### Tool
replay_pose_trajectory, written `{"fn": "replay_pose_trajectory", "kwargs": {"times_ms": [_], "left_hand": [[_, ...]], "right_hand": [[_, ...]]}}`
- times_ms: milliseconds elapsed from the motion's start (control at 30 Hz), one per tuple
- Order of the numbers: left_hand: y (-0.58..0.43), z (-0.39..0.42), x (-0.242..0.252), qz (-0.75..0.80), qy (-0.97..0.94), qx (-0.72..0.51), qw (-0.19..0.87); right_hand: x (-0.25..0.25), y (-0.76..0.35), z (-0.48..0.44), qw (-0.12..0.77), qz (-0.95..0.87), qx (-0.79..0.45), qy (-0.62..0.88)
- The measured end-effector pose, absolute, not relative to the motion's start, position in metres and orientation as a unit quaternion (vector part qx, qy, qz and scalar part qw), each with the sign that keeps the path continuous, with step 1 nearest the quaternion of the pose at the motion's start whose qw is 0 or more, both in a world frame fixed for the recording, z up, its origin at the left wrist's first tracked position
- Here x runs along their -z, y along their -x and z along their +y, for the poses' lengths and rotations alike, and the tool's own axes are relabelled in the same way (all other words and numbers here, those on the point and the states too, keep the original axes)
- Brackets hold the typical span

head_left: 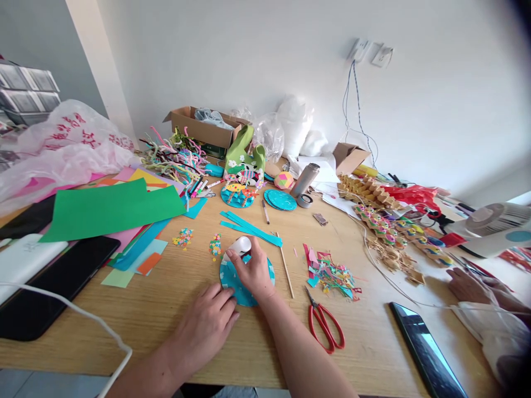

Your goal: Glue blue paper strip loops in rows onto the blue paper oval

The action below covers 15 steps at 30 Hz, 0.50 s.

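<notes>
A blue paper disc with small white marks lies flat on the table in front of me. My right hand is closed round a white cylinder that looks like a glue stick, held tilted over the disc's upper left part. My left hand lies with its fingers stretched out, fingertips at the disc's lower left edge. Blue paper strips and a thin wooden stick are just beyond and right of the disc. Two small piles of paper dots, one nearer pile and one farther left, lie to the left.
Red-handled scissors, paper scraps and a phone lie to the right. Another person's hands are at the right edge. Coloured paper sheets cover the left side. A metal flask stands at the back.
</notes>
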State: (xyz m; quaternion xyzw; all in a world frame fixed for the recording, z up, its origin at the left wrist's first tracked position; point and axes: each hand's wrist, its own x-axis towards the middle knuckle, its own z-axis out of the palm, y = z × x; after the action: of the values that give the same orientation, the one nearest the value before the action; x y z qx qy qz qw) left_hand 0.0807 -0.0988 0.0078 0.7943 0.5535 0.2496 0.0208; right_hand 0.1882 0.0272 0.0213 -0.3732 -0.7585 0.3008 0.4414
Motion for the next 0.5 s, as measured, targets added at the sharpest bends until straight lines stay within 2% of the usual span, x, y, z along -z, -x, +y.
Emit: {"fn": "replay_pose_trajectory", "kwargs": {"times_ms": [233, 367, 500], "left_hand": [[-0.080, -0.098, -0.007, 0.548, -0.795, -0.262, 0.003], [-0.077, -0.097, -0.004, 0.525, -0.802, -0.283, -0.019], [-0.074, -0.094, 0.001, 0.500, -0.810, -0.302, -0.042]], "right_hand": [[-0.022, -0.189, 0.027, 0.448, -0.757, -0.297, 0.372], [-0.034, -0.199, 0.034, 0.521, -0.691, -0.287, 0.411], [-0.053, -0.221, 0.043, 0.580, -0.607, -0.332, 0.430]]}}
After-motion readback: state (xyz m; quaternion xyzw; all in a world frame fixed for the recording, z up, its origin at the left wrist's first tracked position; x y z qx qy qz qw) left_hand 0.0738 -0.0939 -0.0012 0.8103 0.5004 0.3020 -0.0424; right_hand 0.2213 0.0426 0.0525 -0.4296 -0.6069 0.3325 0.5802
